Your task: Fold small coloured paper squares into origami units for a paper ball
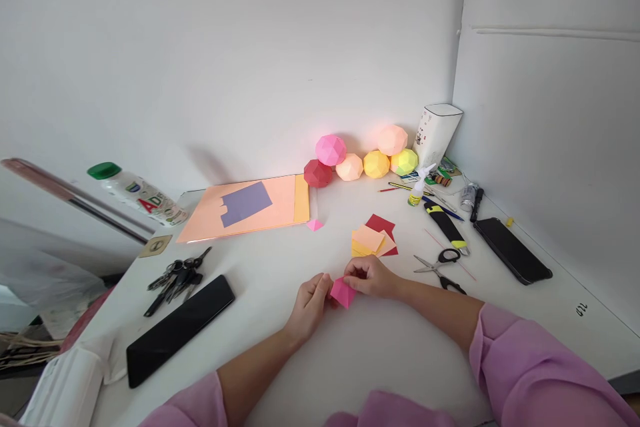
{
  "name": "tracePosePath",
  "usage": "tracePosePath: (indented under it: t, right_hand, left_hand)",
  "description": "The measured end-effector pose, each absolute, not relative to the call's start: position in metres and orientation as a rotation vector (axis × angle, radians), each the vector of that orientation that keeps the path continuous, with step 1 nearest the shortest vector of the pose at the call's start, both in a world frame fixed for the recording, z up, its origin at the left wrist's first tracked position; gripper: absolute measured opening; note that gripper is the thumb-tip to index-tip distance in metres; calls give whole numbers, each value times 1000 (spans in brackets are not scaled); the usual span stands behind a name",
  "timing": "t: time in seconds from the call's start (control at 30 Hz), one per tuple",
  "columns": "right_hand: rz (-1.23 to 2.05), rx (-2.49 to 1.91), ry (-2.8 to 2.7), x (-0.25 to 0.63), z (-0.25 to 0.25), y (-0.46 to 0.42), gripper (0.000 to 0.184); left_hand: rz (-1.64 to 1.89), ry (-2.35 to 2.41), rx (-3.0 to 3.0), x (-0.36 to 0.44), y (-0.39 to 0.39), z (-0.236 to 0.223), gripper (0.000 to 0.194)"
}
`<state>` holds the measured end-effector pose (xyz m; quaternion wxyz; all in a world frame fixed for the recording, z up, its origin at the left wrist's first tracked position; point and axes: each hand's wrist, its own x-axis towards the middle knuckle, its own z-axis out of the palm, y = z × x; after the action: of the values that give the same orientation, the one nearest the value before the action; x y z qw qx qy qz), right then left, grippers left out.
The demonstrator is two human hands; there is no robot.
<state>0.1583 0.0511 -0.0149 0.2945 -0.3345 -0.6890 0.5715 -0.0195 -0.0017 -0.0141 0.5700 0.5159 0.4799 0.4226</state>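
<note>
A small folded pink paper piece (343, 293) is held between both hands over the front middle of the table. My left hand (311, 303) pinches its left edge, thumb on top. From the right, my right hand (373, 275) grips its upper right side with curled fingers. Just beyond my right hand lies a small pile of cut paper: dark red paper (384, 223), with peach paper (369, 238) and yellow pieces. Another small folded pink piece (315, 225) rests farther back, by the stacked sheets.
Faceted paper balls (331, 149) stand by the back wall. To the right are scissors (440, 265), a box cutter (447, 227), a glue bottle (416, 195) and a black phone case (513, 250). On the left are peach sheets (203, 217), keys (177, 280), a black phone (180, 330) and a bottle (143, 197).
</note>
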Motion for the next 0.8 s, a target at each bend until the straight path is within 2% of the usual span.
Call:
tracePosePath:
  t: [0.8]
  right_hand:
    - [1495,-883,-1865,158,-13,51,16]
  left_hand:
    - [889,1175,1276,-19,-3,-10,45]
